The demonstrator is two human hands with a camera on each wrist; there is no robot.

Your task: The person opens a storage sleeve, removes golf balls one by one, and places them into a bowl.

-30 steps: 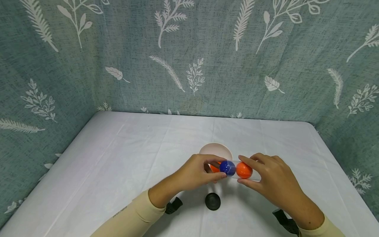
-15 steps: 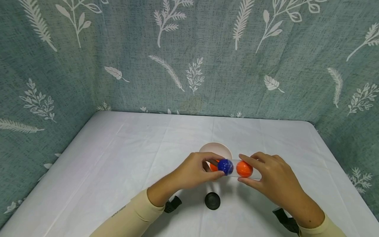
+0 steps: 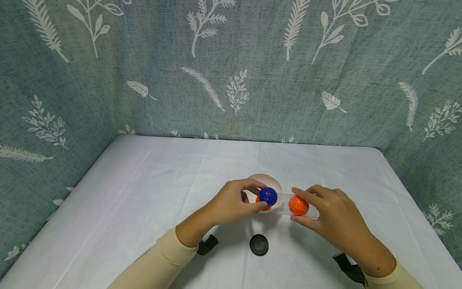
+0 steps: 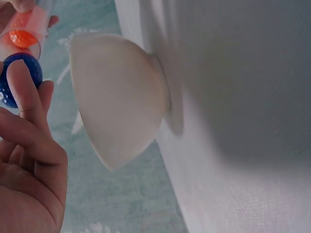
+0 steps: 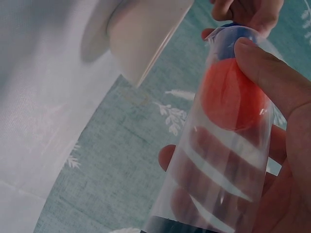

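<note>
My left hand pinches a blue ball between thumb and fingers, just over the rim of a white bowl and clear of the mouth of a clear plastic tube. My right hand grips that tube, which lies sideways with an orange ball inside. Another orange ball lies in the bowl, mostly hidden by the blue one. In the left wrist view the blue ball sits just below the tube's mouth. The right wrist view shows the orange ball within the tube.
A black round cap lies on the white tablecloth in front of the bowl. Teal leaf-patterned curtains close off the back and both sides of the table. Black wrist straps show by my sleeves.
My left hand has drawn the blue ball out of the tube's mouth, up and to the left over the bowl. My right hand and the tube have stayed put.
</note>
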